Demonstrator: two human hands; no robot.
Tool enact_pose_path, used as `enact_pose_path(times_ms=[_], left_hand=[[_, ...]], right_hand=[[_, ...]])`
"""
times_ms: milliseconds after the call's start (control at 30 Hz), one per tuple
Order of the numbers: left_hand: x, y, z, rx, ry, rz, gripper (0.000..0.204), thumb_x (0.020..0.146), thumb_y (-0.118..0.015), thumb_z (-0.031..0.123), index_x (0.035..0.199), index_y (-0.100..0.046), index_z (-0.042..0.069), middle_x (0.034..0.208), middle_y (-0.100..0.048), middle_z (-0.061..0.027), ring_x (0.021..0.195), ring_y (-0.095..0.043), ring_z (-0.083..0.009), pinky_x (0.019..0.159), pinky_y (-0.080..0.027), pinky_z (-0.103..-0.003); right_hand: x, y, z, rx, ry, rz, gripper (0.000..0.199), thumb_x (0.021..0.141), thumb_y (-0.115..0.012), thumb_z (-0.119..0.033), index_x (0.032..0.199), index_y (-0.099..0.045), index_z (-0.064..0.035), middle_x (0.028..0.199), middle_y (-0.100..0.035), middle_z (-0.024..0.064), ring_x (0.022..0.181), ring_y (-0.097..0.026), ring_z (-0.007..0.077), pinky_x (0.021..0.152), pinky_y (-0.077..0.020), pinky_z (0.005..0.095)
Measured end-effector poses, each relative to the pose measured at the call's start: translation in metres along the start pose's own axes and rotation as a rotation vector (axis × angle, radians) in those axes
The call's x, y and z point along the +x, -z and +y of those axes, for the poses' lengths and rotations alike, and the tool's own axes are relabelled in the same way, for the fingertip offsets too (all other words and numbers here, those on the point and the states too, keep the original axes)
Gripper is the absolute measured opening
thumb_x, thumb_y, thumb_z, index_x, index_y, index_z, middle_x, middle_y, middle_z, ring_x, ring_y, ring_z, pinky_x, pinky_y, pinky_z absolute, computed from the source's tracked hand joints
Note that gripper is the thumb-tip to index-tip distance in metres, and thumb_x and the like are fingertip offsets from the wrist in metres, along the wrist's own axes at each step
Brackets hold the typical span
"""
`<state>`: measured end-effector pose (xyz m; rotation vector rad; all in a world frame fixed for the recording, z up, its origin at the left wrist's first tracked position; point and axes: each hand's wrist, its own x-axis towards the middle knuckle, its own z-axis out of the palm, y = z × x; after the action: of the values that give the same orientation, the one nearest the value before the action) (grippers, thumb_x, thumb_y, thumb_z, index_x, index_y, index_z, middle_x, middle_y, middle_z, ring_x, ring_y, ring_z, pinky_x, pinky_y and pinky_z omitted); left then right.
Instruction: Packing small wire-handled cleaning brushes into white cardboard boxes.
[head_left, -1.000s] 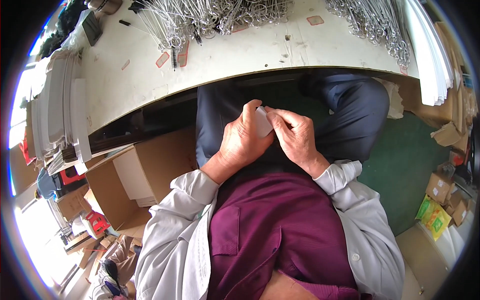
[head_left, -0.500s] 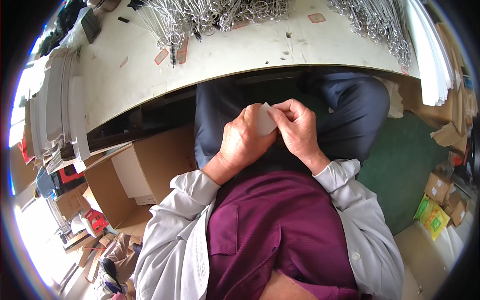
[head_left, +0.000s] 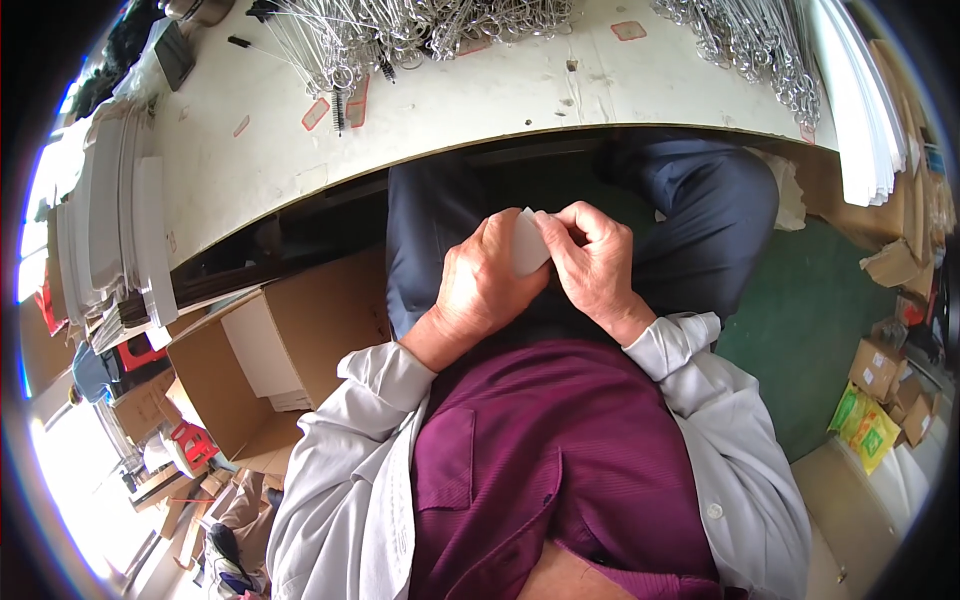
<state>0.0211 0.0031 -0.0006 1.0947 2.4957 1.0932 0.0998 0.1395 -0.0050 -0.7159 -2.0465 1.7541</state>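
Observation:
A small white card or folded piece of paper (head_left: 527,245) is held in front of me, above my lap. My left hand (head_left: 487,275) wraps round it, closed, with the white piece showing between thumb and fingers. My right hand (head_left: 592,262) pinches its upper right edge between thumb and forefinger, the other fingers curled. Whether anything sits inside or under the white piece is hidden by my hands.
A pale worktable (head_left: 450,110) curves ahead, bearing heaps of wire-handled brushes (head_left: 400,30) and a second metal pile (head_left: 750,50). Stacks of white sheets stand left (head_left: 110,200) and right (head_left: 860,110). An open cardboard box (head_left: 325,330) sits at my left; a yellow packet (head_left: 865,428) lies right.
Both hands stay almost in place on the white piece. My right fingertips have shifted slightly along its edge, and the whole view has moved a little.

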Motion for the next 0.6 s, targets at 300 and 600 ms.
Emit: enact_pose_path(times_ms=[300,600], left_hand=[[0.003,0.007,-0.006,-0.117,0.057,-0.064,0.057,0.076,-0.084,0.021,0.122,-0.058,-0.002,0.102,-0.071,-0.023,0.09,-0.073,-0.0396,0.076,-0.061,-0.044],[0.001,0.006,-0.011,-0.161,0.046,-0.088,0.053,0.077,-0.081,0.016,0.121,-0.058,-0.002,0.099,-0.071,-0.0236,0.088,-0.072,-0.0415,0.074,-0.06,-0.045]], right_hand=[[-0.011,0.004,0.008,-0.063,0.132,-0.183,0.042,0.098,-0.073,-0.02,0.135,-0.065,-0.0009,0.104,-0.076,0.0131,0.09,-0.071,0.0131,0.08,-0.0558,0.0291],[-0.018,-0.001,0.008,-0.051,0.149,-0.249,0.049,0.098,-0.07,-0.015,0.142,-0.056,0.0014,0.088,-0.072,0.0229,0.076,-0.074,0.0212,0.068,-0.0562,0.0318]])
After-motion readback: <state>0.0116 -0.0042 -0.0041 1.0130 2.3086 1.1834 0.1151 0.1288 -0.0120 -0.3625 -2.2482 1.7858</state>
